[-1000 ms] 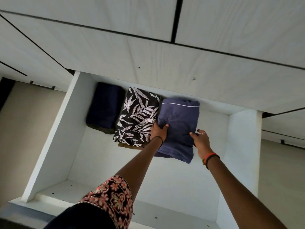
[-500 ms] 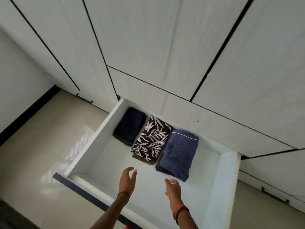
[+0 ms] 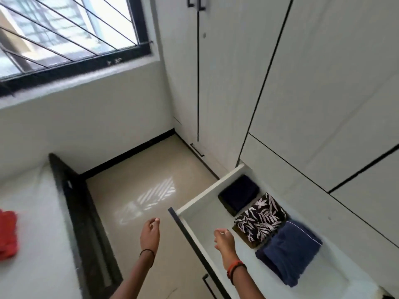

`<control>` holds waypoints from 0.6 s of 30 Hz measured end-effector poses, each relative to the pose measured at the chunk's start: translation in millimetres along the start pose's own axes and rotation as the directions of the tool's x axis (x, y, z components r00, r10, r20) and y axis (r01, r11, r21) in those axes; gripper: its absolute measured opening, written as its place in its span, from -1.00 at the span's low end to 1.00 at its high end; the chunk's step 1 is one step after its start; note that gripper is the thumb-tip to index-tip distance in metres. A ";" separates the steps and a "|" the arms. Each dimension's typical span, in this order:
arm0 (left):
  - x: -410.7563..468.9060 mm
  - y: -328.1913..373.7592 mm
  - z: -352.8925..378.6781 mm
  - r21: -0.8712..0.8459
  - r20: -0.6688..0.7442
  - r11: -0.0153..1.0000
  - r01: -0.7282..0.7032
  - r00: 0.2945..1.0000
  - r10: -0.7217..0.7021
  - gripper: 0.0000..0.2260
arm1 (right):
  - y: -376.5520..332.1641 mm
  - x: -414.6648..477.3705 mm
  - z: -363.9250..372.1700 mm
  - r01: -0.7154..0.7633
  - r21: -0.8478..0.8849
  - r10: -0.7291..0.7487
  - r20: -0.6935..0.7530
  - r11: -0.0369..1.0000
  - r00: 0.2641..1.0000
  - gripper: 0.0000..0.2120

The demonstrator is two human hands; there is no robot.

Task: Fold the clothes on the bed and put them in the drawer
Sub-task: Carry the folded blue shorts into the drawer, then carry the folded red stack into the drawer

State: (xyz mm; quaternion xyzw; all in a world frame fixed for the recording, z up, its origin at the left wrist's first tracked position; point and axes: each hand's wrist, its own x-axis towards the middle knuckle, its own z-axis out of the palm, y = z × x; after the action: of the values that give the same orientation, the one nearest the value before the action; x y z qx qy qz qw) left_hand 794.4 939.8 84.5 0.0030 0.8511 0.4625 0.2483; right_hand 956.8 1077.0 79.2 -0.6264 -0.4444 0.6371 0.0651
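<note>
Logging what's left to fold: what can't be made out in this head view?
- Red garment on the white bed: cut off by the left edge.
- Olive folded cloth: mostly hidden under the black leaf-print fold.
- White open drawer: near end cut off by the bottom edge.

Three folded garments lie in a row in the open drawer [image 3: 200,203]: a dark navy one [image 3: 239,194], a leaf-print one [image 3: 260,219] and a blue one [image 3: 289,253]. On the bed's [image 3: 41,234] left edge lies one red item [image 3: 7,234], possibly clothing. Two hands, both empty: left hand [image 3: 150,233] and right hand [image 3: 224,240].

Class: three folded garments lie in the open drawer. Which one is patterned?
The middle garment: black with white leaves, between two plain dark blue ones.
</note>
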 end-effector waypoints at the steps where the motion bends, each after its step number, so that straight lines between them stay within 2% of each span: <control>1: 1.9 3.0 -22.2 -0.039 -0.036 0.999 0.008 0.999 -0.009 -0.71 | -5.9 -11.6 20.2 0.019 -0.018 -0.018 0.035 1.000 0.999 -0.97; 7: 13.2 -3.7 -140.3 -0.256 -0.165 0.964 0.066 0.980 -0.110 -0.70 | -16.7 -56.8 138.1 0.124 -0.092 -0.110 0.141 0.988 0.984 -0.95; 10: 10.6 -26.2 -194.9 -0.320 -0.215 0.941 0.109 0.959 -0.185 -0.68 | -6.4 -73.6 189.0 0.191 -0.087 -0.178 0.142 0.978 0.974 -0.82; 12: 4.1 -37.7 -227.8 -0.355 -0.232 0.927 0.123 0.949 -0.215 -0.68 | -4.7 -95.1 217.1 0.203 -0.085 -0.189 0.152 0.975 0.970 -0.93; 18: -6.4 -98.0 -338.8 -0.486 -0.350 0.864 0.127 0.878 -0.326 -0.67 | 16.3 -166.9 316.0 0.277 -0.120 -0.229 0.308 0.953 0.923 -0.89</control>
State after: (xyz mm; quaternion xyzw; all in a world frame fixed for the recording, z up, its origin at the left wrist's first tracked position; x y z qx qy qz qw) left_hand 677.9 616.0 161.9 -0.2566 0.7482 0.6025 0.1065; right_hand 728.6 807.3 135.4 -0.4664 -0.5765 0.6702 0.0302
